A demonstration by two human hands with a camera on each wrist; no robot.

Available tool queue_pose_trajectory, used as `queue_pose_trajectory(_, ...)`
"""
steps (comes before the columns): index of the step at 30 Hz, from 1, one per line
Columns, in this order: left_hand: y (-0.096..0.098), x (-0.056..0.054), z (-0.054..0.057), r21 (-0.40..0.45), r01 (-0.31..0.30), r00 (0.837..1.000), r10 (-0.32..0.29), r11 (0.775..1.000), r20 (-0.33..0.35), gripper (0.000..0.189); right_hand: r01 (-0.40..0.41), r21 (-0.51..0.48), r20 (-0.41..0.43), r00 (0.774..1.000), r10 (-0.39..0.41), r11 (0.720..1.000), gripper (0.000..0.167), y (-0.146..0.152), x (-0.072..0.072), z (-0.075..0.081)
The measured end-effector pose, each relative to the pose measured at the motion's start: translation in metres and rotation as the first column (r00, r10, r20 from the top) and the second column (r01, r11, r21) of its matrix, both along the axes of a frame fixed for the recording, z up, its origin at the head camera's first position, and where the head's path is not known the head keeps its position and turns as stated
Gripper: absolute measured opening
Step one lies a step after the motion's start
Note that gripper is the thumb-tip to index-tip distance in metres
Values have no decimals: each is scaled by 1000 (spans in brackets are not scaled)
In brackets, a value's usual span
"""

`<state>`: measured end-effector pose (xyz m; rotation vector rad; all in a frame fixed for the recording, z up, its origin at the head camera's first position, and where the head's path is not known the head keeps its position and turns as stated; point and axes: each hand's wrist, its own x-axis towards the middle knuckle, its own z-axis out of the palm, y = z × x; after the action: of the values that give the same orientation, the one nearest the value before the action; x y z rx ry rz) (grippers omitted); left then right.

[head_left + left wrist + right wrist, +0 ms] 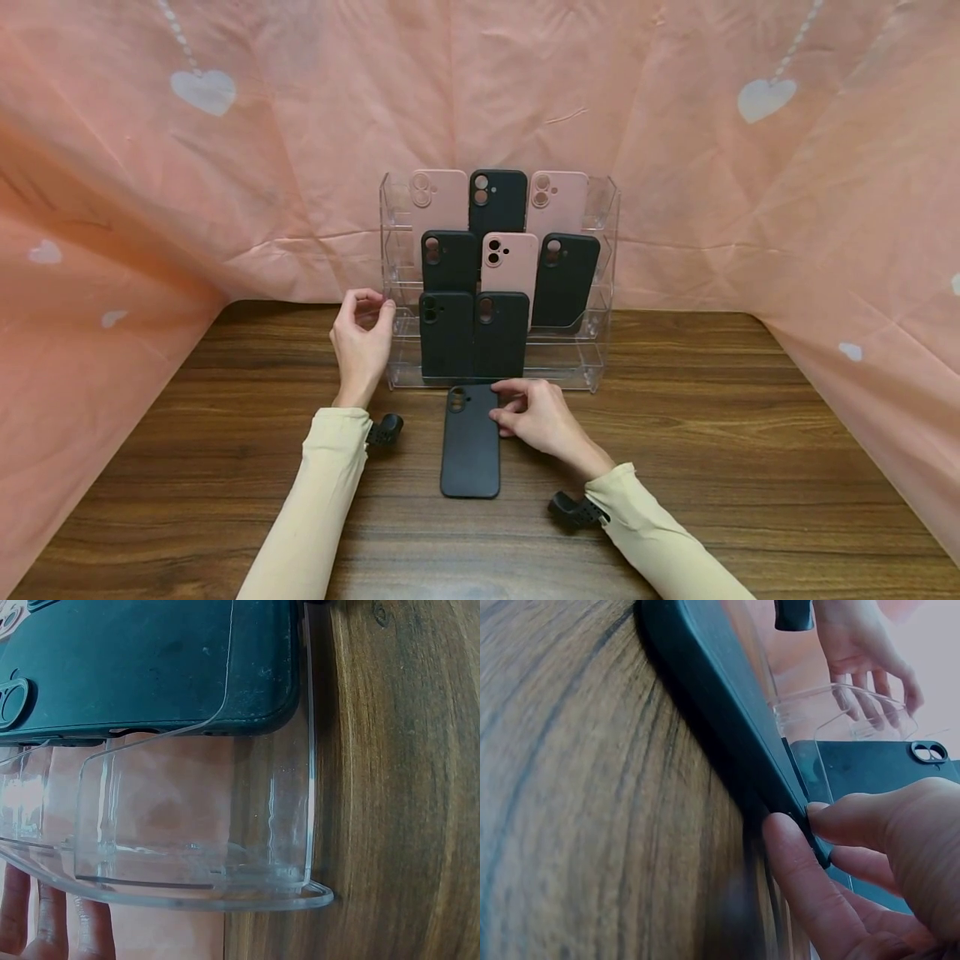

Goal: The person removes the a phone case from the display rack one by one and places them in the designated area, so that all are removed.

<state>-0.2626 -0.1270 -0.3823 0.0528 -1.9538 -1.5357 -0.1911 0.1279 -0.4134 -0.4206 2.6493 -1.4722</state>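
Observation:
A black phone case (471,450) lies on the table in front of the clear display stand (562,379), its camera cutout toward the stand. My right hand (543,417) pinches this case by its upper right edge; the right wrist view shows thumb and fingertips (787,832) at its corner. At the stand's left side is my left hand (363,337), thumb and fingertips right at the clear side panel. Fingers (52,919) of that hand show past the panel in the left wrist view, loosely bent. Its thumb is hidden there.
Several phone cases stand on the tiers: pink ones such as the middle pink case (510,262), and black ones such as the bottom left black case (447,342). A pink cloth (300,167) with white hearts hangs around the brown wooden table (712,400).

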Motion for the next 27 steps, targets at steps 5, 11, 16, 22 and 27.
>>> queue_pose_trajectory(5, 0, 0, -1, -2, 3, 1000, -3, 1000, 5, 15, 16, 11, 16, 1000, -16, 1000, 34, -3, 1, -2)
queue_pose_trajectory(11, -1, 0, -1, -2, 1, 1000, -1, 1000, 4, 15, 47, 23, 21, 999, -48, 999, 32, -6, 1, -2)
queue_pose_trajectory(16, -1, 1, 0, -7, 2, 1000, -2, 1000, -1, 15, 79, 20, 33, 996, -80, 997, 29, -9, 1, -2)
queue_pose_trajectory(22, -1, 0, 0, -12, 1, 1000, -1, 1000, -3, 15, 88, 26, 29, 996, -88, 996, 28, -12, 0, -2)
queue_pose_trajectory(27, -1, 0, -1, -10, -1, 1000, 1, 1000, 1, 15, 98, 40, 22, 995, -99, 994, 26, -15, -1, -3)
